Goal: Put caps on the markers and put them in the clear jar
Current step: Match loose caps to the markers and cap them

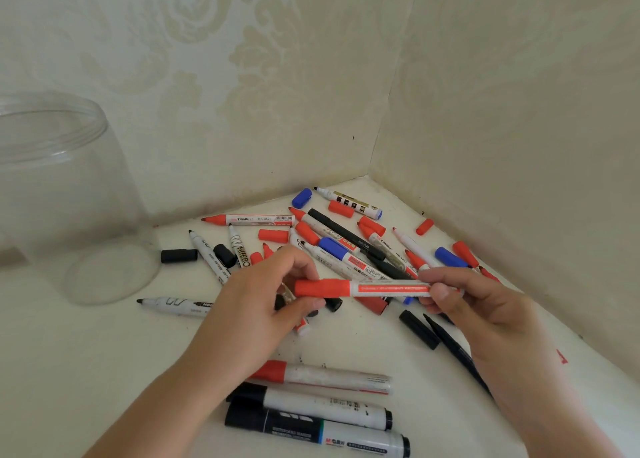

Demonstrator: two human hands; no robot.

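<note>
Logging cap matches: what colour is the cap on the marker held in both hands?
Red, on the white-barrelled marker; clearest in the head view.

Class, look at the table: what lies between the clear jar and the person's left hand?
In the head view, between the clear jar and the left hand lie a loose black cap and uncapped black-tipped markers, on the white table.

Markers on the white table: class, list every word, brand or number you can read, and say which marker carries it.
"HITEBO": white-barrelled marker with a black tip, left of the pile.
"M&G": big black-and-white marker nearest the camera.
"NO.1123", roughly: slim black marker in the pile.
Too blurred to read: print on the red-capped marker in both hands, the barcoded red-tipped marker, and all the others.
</note>
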